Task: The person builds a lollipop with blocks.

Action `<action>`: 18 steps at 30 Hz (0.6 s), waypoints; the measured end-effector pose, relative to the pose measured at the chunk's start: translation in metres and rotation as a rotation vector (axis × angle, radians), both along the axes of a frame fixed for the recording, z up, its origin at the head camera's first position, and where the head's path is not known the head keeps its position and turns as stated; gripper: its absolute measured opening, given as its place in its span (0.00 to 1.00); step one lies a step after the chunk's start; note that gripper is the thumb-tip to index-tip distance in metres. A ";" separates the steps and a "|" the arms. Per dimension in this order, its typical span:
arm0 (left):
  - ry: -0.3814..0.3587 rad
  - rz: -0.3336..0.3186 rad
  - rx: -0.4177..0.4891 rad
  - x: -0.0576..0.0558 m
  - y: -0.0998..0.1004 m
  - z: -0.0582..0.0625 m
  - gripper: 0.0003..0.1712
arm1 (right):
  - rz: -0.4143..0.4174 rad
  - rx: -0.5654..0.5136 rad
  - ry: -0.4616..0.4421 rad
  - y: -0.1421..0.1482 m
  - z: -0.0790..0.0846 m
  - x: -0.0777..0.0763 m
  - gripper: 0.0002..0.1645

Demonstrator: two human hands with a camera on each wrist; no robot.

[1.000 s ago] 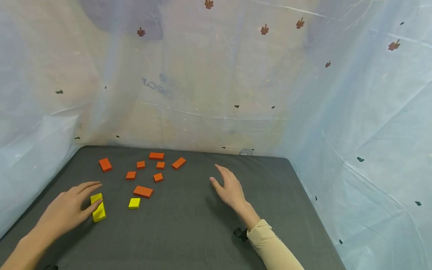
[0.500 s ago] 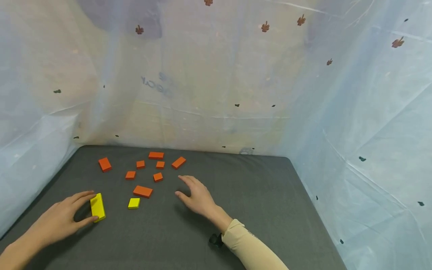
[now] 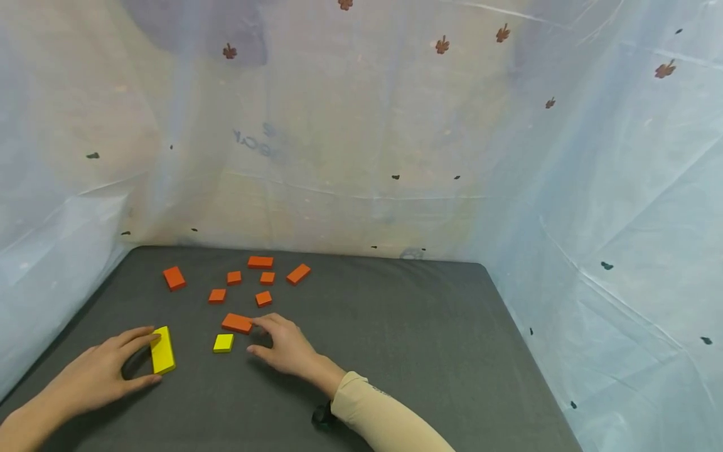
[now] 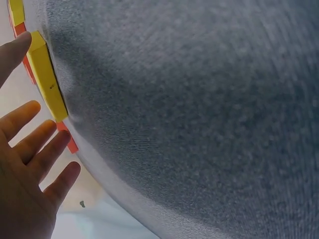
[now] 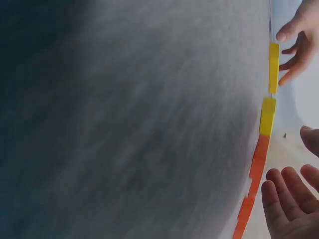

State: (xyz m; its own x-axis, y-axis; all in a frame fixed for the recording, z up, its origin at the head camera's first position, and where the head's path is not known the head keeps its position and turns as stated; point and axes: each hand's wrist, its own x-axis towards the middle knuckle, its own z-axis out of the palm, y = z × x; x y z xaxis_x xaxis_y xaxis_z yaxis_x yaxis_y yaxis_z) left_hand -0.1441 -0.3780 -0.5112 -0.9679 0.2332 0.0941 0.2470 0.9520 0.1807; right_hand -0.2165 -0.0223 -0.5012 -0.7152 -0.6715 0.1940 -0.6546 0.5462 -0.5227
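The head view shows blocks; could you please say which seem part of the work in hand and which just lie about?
Likely in use:
large yellow block, beside the left grip
orange block nearest the right grip
small yellow block between them

Apparently lying about:
seven other orange blocks, farther back

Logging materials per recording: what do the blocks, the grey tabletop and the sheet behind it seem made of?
Yellow blocks and orange blocks: perhaps painted wood or plastic; smooth faces, strong colour, crisp edges. Grey tabletop: likely matt woven cloth; fine thread-like lines show up close. Sheet: probably thin plastic film; translucent, creased, slightly shiny.
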 end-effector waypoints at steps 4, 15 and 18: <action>-0.014 0.006 -0.009 -0.001 -0.002 -0.002 0.49 | 0.017 0.049 -0.024 -0.015 0.001 0.002 0.32; 0.016 -0.027 -0.001 -0.002 -0.004 -0.005 0.45 | 0.047 0.115 -0.009 -0.045 -0.004 0.003 0.31; 0.015 -0.027 0.007 -0.002 -0.005 -0.005 0.45 | 0.045 0.131 0.014 -0.049 -0.004 0.002 0.30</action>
State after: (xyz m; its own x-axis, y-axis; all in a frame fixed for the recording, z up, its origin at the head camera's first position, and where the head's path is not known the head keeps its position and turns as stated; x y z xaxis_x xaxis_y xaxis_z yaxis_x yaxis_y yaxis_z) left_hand -0.1460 -0.3826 -0.5160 -0.9596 0.2588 0.1103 0.2755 0.9436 0.1837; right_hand -0.2149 -0.0710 -0.5053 -0.6818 -0.7229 0.1120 -0.6866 0.5794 -0.4392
